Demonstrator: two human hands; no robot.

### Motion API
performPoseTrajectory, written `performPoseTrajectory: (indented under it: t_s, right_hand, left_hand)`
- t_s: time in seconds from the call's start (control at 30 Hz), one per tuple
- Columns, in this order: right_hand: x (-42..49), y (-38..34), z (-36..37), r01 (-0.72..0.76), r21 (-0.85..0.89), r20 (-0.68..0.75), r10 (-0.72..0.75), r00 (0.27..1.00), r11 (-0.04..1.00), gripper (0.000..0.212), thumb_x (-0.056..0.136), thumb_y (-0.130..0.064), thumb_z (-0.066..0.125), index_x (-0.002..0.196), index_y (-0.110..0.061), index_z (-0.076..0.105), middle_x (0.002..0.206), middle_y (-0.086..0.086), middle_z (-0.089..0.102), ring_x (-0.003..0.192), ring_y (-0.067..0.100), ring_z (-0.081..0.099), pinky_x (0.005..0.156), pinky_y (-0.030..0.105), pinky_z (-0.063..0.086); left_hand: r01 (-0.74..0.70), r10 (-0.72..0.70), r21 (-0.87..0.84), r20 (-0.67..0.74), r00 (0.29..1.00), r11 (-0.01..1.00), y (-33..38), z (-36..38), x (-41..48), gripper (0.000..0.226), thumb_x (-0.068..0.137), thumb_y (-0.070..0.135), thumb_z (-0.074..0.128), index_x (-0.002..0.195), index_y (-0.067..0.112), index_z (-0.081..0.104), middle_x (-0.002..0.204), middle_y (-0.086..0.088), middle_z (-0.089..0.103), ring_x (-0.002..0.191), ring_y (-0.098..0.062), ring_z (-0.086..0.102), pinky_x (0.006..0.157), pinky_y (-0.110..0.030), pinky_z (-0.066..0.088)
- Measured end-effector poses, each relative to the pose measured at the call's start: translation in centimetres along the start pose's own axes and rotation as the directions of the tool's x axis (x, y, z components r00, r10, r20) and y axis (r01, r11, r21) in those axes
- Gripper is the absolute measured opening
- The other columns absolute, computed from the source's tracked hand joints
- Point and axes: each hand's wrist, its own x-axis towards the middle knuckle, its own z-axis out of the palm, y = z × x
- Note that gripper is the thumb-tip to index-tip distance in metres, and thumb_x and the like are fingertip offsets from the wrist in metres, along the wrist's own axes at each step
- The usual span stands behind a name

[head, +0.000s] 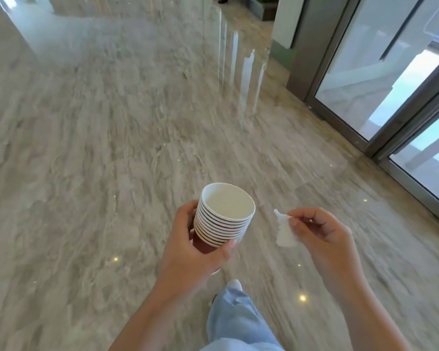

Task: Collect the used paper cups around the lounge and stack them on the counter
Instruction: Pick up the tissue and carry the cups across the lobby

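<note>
A stack of several nested paper cups point(226, 214), white inside with dark red walls, is held upright low in the middle of the head view. My left hand point(195, 244) grips the stack around its lower part, thumb across the front. To its right, my right hand point(319, 234) pinches a small crumpled white tissue point(284, 233) between thumb and fingertips, a short gap away from the cups. The top cup looks empty inside.
Glossy grey marble floor point(112, 135) spreads ahead and to the left. Glass doors with grey metal frames point(380, 102) run along the right side. A planter box point(264, 8) stands at the far top. My leg in light blue jeans point(236, 320) steps forward below.
</note>
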Motion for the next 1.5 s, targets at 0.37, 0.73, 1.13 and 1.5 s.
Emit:
performPoseTrajectory:
  t_s: [0.37,0.73,1.13,1.5]
  right_hand:
    - [25.6,-1.9,2.9,-0.011,-0.003,0.044,0.011,0.999,1.000,0.034,0.080,0.003,0.062,0.070,-0.029,0.069,0.065,-0.007,0.067,0.061,0.007,0.056,0.057,0.015,0.045]
    - [53.1,-2.4,16.3,0.001,-0.027,0.083,0.002,0.997,1.000,0.025,0.080,0.001,0.062,0.075,-0.023,0.068,0.067,-0.003,0.066,0.063,0.011,0.056,0.059,0.018,0.044]
    - [78.7,-2.9,24.3,-0.033,-0.002,0.014,0.034,0.999,0.999,0.030,0.080,0.003,0.062,0.070,-0.026,0.068,0.066,-0.004,0.067,0.061,0.008,0.057,0.058,0.016,0.046]
    - [107.0,-2.5,23.7,-0.002,-0.034,-0.006,0.002,1.000,0.999,0.031,0.080,0.000,0.063,0.071,-0.029,0.068,0.069,-0.008,0.068,0.061,0.004,0.058,0.058,0.016,0.047]
  left_hand:
    - [-0.001,0.001,0.000,0.000,1.000,1.000,2.7,4.2,25.1,0.058,0.044,0.041,0.075,0.092,0.061,0.050,0.095,0.027,0.063,0.087,0.004,0.062,0.051,-0.006,0.046]
    - [0.009,-0.008,0.019,-0.071,0.997,1.000,1.2,-1.3,54.6,0.062,0.042,0.043,0.076,0.097,0.055,0.051,0.099,0.020,0.063,0.088,0.001,0.062,0.054,-0.008,0.047]
    - [0.008,-0.008,0.044,0.005,1.000,0.999,2.9,-0.5,83.0,0.066,0.043,0.044,0.073,0.104,0.048,0.047,0.098,0.031,0.061,0.088,0.009,0.060,0.066,-0.015,0.052]
    - [-0.087,0.081,0.076,0.077,0.994,0.993,4.9,8.7,110.5,0.062,0.045,0.043,0.073,0.096,0.064,0.045,0.100,0.034,0.060,0.089,0.011,0.060,0.067,-0.007,0.047]
